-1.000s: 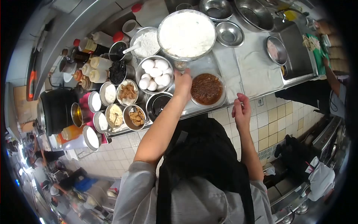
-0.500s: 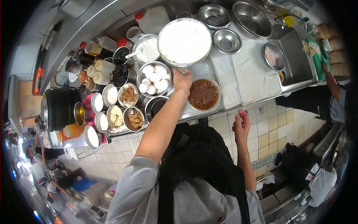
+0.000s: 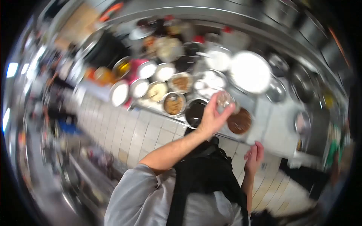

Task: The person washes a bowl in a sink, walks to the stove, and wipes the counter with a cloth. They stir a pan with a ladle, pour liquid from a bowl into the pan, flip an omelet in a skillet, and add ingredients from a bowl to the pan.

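Observation:
My left hand (image 3: 213, 116) is closed around a small clear glass (image 3: 225, 98), lifted over the counter and blurred by motion. Beneath and beside it lies a bowl of reddish-brown sauce (image 3: 240, 122). A pot of dark liquid (image 3: 194, 113) stands left of the hand, and a bowl of eggs (image 3: 210, 83) lies just beyond. My right hand (image 3: 254, 155) hangs in front of the counter's edge, fingers loosely bent and apart, holding nothing. What is inside the glass is too blurred to tell.
A wide bowl of white powder (image 3: 250, 72) stands at the back. Several tubs of ingredients fill the left, among them chunky brown pieces (image 3: 174, 104) and a yellowish paste (image 3: 157, 91). Steel bowls (image 3: 276, 90) and a sink (image 3: 315, 132) are at right; a person's blurred arm (image 3: 341, 160) shows there.
My left hand has drawn back toward me from beside the large powder bowl, bringing the glass up. The view has swung left and blurred. My right hand stays low, empty.

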Demonstrator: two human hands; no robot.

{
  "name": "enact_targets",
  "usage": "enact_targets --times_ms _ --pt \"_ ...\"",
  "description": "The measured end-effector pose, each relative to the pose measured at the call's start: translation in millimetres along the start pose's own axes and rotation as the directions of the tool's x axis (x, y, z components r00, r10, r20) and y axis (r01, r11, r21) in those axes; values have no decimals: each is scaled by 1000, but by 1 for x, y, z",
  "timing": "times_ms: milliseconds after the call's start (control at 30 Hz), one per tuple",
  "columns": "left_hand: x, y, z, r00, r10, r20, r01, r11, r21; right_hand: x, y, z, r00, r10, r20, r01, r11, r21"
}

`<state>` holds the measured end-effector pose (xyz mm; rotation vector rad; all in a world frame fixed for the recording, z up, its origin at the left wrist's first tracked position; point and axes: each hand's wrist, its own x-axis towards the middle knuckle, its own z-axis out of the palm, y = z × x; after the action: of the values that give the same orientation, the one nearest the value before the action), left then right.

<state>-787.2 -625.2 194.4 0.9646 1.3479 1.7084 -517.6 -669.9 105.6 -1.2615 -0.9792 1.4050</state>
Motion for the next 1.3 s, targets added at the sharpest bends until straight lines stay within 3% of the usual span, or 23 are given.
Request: enact_targets --times_ms 33,67,133,200,267,333,400,433,467,500,533,600,633,700,733,800,867,1000,1067,1100,1167,1267,1300 --pt "-18 32 -12 995 -71 -70 48 955 -294 3 0 6 995 9 97 -11 1000 20" --pt "-34 44 -33 975 -184 -126 116 902 -416 10 0 13 981 19 193 -26 999 35" --pt "-71 96 -62 934 -267 -236 35 727 -686 19 -4 43 913 35 407 -47 999 19" --pt "-114 113 -104 883 -210 -421 -153 718 -679 23 -2 61 811 69 581 -76 997 -12" --pt "-162 128 -140 805 -156 -573 -317 704 -636 36 5 78 634 56 772 158 967 -200" --pt "-209 135 -177 540 -105 -835 -495 763 -416 37 6 98 534 91 841 208 949 -235" --pt "-258 144 -215 370 -9 -929 -524 824 -217 34 -1 122 540 106 835 186 952 -241" --pt "-285 148 -233 265 91 -960 -459 887 -43 28 2 135 550 110 828 161 959 -234" --pt "-318 152 -251 160 186 -969 -359 926 119 15 4 145 559 120 821 135 963 -233" --pt "-353 154 -270 81 223 -971 -371 911 178 2 7 156 584 178 792 91 955 -282" --pt "-388 164 -278 -8 233 -972 -372 902 220 -13 12 168 561 224 797 21 958 -285" --pt "-451 185 -294 -274 459 -845 -209 830 518 -45 28 192 458 285 842 14 945 -328" --pt "-490 192 -302 -318 470 -823 -139 836 531 -64 34 205 421 295 858 32 940 -339" --pt "-581 199 -317 -446 512 -734 -15 816 577 -109 50 225 213 369 905 161 900 -405" --pt "-625 203 -327 -524 536 -662 47 794 606 -132 58 237 195 378 905 174 895 -411" --pt "-710 222 -338 -607 491 -625 20 796 605 -180 73 266 92 420 903 296 855 -427" --pt "-805 223 -367 -700 550 -456 197 762 616 -234 92 289 93 395 914 316 859 -403" --pt "-937 237 -413 -708 641 -298 419 720 553 -339 110 317 13 448 894 309 848 -430" --pt "-971 249 -434 -688 670 -277 499 715 490 -374 119 320 -173 504 846 409 818 -404" --pt "-983 257 -441 -636 737 -228 633 667 393 -387 116 321 -234 537 811 434 804 -407" --pt "-1000 272 -455 -518 844 -140 805 536 256 -406 111 324 -221 561 798 488 772 -408" --pt "-1031 272 -480 -495 854 -158 829 519 208 -401 120 325 -239 535 810 555 760 -338" --pt "-1035 269 -485 -503 848 -165 827 528 192 -393 123 325 -194 551 811 576 734 -360"
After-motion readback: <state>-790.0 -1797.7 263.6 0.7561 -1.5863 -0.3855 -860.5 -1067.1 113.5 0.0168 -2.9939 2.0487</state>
